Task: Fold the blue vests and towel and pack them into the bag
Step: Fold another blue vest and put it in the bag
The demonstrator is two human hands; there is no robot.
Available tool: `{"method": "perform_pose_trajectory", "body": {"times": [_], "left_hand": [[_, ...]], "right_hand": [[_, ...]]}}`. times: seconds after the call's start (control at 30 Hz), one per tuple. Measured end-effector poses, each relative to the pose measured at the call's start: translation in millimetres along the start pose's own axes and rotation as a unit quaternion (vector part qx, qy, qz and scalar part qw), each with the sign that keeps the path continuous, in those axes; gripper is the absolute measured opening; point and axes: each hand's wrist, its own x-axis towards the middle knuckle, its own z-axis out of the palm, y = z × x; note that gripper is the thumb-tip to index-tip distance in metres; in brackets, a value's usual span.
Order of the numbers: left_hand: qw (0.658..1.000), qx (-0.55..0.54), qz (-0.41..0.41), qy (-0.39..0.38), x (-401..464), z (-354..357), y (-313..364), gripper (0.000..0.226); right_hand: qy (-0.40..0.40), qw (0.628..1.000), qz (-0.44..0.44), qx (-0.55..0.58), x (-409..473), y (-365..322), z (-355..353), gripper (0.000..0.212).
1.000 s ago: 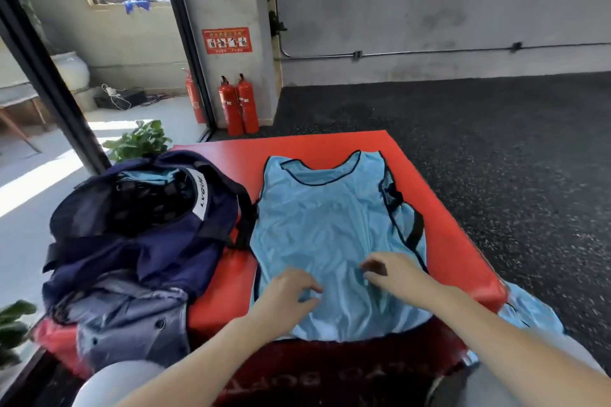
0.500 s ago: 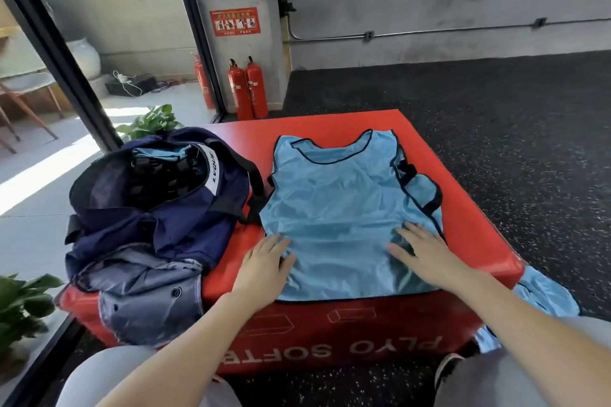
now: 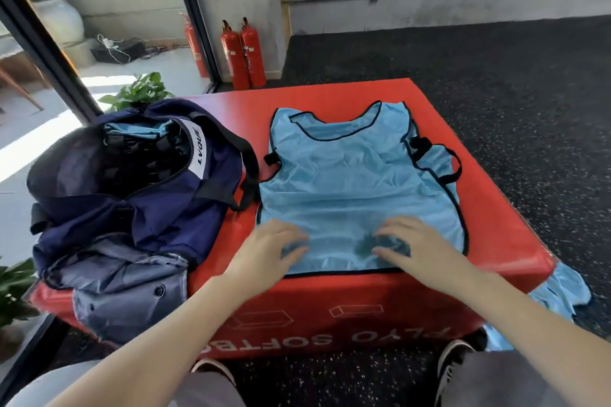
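Your blue vest (image 3: 357, 188) lies flat and unfolded mid-frame on the red plyo box (image 3: 502, 241), both hands (image 3: 274, 248) (image 3: 413, 244) spread loosely on its hem, gripping nothing, while the navy bag (image 3: 139, 208) at left holds blue fabric already.

Both bare forearms reach forward from the bottom corners, angling in toward each other. Left hand (image 3: 269, 249) is palm down with fingers spread and a bit bent at the tips. Right hand (image 3: 411, 246) mirrors it, palm down, fingers splayed and slightly curled, not pinching anything.
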Motion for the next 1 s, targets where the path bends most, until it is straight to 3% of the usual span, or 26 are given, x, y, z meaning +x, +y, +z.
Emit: {"method": "perform_pose_trajectory", "body": {"times": [0.1, 0.37, 0.7, 0.83, 1.0], "left_hand": [[0.998, -0.037, 0.019, -0.055, -13, 6, 15, 0.030], [0.995, -0.055, -0.008, -0.088, -31, -2, 18, 0.051], [0.996, -0.061, -0.027, -0.065, -47, 0, 21, 0.029], [0.997, -0.059, -0.007, -0.043, -51, 1, 27, 0.012], [0.999, -0.015, 0.015, -0.038, -50, 0, 35, 0.006]], "right_hand": [[-0.031, 0.998, -0.053, 0.002, -6, -8, 16, 0.056], [-0.018, 0.998, -0.064, 0.002, -16, -11, 24, 0.049], [0.012, 0.993, -0.114, -0.028, -29, -23, 27, 0.030], [-0.005, 0.998, -0.064, 0.014, -32, -26, 23, 0.013], [-0.015, 0.999, -0.026, 0.023, -32, -33, 18, 0.011]]}}
